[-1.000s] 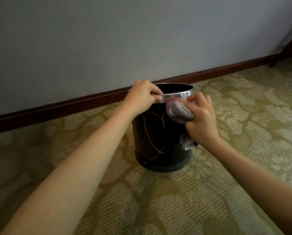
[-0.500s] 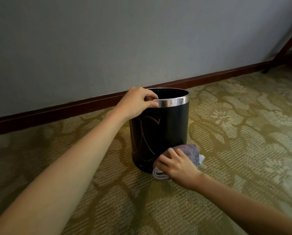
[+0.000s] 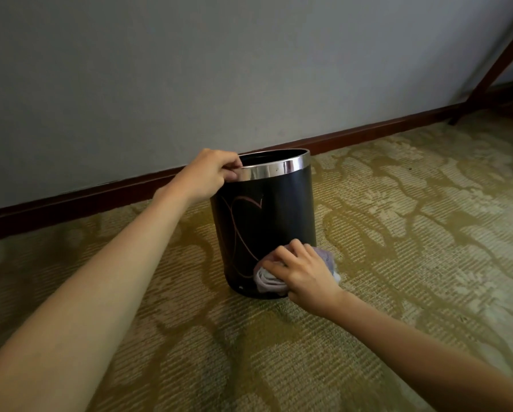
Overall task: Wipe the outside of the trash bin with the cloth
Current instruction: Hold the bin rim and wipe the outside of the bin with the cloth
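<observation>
- Since one second ago, the right hand went down with the cloth from just under the metal rim to the bottom of the trash bin; compared with half a second ago it sits almost at the same low place.
- Left hand keeps its hold at the top: the fingers are curled over the shiny metal rim on its left side, with the thumb on the outside of the band.
- Right hand lies on the crumpled cloth with fingers bent over it, and presses it against the lower front wall of the bin, close to the carpet.
- Part of the pale purple cloth shows to the left of the fingers and another part behind the hand on the right.
- Trash bin stands upright on the patterned carpet, near the dark wooden baseboard and the grey wall.
- Its body is black with thin curved lines drawn on it, and the top is open.
- At the far right edge of the carpet a dark wooden leg leans in a slant against the wall side.
</observation>
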`<action>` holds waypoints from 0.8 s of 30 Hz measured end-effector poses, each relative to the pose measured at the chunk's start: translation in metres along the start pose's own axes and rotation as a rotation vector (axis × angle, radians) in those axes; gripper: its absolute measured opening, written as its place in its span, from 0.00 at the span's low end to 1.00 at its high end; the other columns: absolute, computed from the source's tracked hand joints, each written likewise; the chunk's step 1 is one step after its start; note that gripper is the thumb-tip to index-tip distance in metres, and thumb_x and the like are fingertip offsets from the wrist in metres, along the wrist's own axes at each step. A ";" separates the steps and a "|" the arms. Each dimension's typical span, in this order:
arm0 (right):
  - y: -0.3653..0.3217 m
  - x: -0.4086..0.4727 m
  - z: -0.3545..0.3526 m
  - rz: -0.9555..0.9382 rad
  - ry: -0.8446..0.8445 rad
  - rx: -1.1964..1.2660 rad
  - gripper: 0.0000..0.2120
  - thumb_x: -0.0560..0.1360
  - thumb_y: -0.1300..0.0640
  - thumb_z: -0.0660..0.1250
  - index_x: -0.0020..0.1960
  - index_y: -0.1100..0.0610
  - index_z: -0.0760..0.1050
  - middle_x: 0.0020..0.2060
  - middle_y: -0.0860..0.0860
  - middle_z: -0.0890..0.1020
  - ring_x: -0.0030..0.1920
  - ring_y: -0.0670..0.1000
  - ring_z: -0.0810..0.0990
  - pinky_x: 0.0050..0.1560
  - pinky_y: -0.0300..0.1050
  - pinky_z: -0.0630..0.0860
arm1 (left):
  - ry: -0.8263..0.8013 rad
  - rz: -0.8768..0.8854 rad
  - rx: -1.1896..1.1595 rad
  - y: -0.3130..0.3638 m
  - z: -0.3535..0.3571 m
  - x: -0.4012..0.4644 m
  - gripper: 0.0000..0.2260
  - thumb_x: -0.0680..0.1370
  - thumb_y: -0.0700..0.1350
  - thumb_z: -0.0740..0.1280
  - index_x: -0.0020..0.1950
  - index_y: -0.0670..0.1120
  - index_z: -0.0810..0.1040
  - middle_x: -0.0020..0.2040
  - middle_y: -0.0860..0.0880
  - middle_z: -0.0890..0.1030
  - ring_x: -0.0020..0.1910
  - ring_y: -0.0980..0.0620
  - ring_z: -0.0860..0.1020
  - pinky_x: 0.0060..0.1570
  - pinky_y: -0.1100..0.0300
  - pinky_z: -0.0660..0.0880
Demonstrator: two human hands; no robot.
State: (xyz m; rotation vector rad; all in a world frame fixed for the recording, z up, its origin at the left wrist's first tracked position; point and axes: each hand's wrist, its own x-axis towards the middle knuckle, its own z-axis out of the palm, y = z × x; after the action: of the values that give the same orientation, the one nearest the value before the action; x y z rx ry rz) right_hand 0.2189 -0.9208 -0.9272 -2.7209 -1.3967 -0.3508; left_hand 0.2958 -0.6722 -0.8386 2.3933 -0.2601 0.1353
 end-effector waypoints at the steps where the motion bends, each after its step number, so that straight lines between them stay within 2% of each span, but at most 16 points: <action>1: 0.000 0.001 -0.004 0.038 0.021 0.033 0.26 0.58 0.64 0.71 0.56 0.56 0.78 0.46 0.54 0.77 0.43 0.57 0.72 0.38 0.53 0.73 | -0.024 0.000 0.024 0.001 -0.002 -0.002 0.14 0.74 0.34 0.66 0.39 0.55 0.76 0.38 0.58 0.78 0.42 0.57 0.77 0.40 0.67 0.70; 6: 0.010 0.010 -0.029 0.191 0.230 0.208 0.25 0.59 0.69 0.66 0.56 0.61 0.79 0.46 0.58 0.76 0.42 0.60 0.71 0.37 0.53 0.73 | -0.077 0.038 0.136 0.020 0.002 -0.005 0.11 0.73 0.38 0.68 0.37 0.54 0.76 0.38 0.55 0.79 0.42 0.53 0.78 0.45 0.48 0.76; 9: 0.024 0.030 -0.046 0.287 0.408 0.229 0.23 0.61 0.73 0.66 0.55 0.62 0.79 0.46 0.58 0.75 0.46 0.57 0.68 0.39 0.50 0.71 | -0.077 0.081 0.178 0.037 0.005 0.003 0.13 0.72 0.40 0.70 0.35 0.58 0.74 0.37 0.58 0.78 0.42 0.55 0.78 0.45 0.48 0.77; 11: 0.036 0.047 -0.055 0.392 0.514 0.268 0.21 0.62 0.73 0.68 0.53 0.61 0.80 0.47 0.57 0.74 0.46 0.56 0.67 0.40 0.49 0.69 | -0.060 0.089 0.156 0.039 0.009 0.008 0.11 0.71 0.40 0.71 0.36 0.56 0.76 0.36 0.58 0.79 0.40 0.58 0.79 0.45 0.50 0.78; 13: 0.043 0.058 -0.056 0.442 0.557 0.296 0.19 0.63 0.72 0.68 0.52 0.60 0.80 0.47 0.56 0.74 0.46 0.56 0.67 0.40 0.50 0.69 | -0.008 0.077 0.095 0.038 0.011 0.011 0.10 0.71 0.41 0.72 0.38 0.56 0.77 0.36 0.59 0.79 0.40 0.60 0.78 0.46 0.53 0.77; 16: 0.037 0.054 -0.039 0.413 0.494 0.288 0.19 0.64 0.70 0.68 0.53 0.60 0.80 0.48 0.57 0.76 0.46 0.59 0.68 0.42 0.53 0.70 | 0.002 0.078 0.003 0.028 0.004 0.011 0.07 0.72 0.46 0.72 0.45 0.57 0.78 0.41 0.59 0.80 0.45 0.60 0.78 0.49 0.59 0.72; 19: 0.028 0.036 -0.014 0.315 0.392 0.252 0.22 0.62 0.69 0.65 0.55 0.60 0.81 0.48 0.57 0.77 0.45 0.61 0.70 0.41 0.56 0.72 | -0.053 0.043 -0.032 0.007 -0.010 0.006 0.09 0.73 0.47 0.70 0.53 0.55 0.79 0.48 0.55 0.82 0.52 0.55 0.78 0.54 0.57 0.72; 24: 0.012 -0.006 0.019 0.105 0.134 0.163 0.24 0.60 0.66 0.72 0.56 0.56 0.80 0.46 0.54 0.79 0.42 0.59 0.73 0.40 0.53 0.72 | 0.036 -0.027 -0.034 -0.012 -0.012 -0.004 0.05 0.74 0.43 0.69 0.47 0.52 0.80 0.45 0.53 0.81 0.49 0.53 0.77 0.52 0.54 0.73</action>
State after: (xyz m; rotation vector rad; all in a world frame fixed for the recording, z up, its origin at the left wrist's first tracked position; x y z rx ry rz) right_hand 0.2287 -0.9295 -0.9466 -2.5743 -1.1890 -0.3856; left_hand 0.2942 -0.6545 -0.8384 2.3577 -0.2113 0.1602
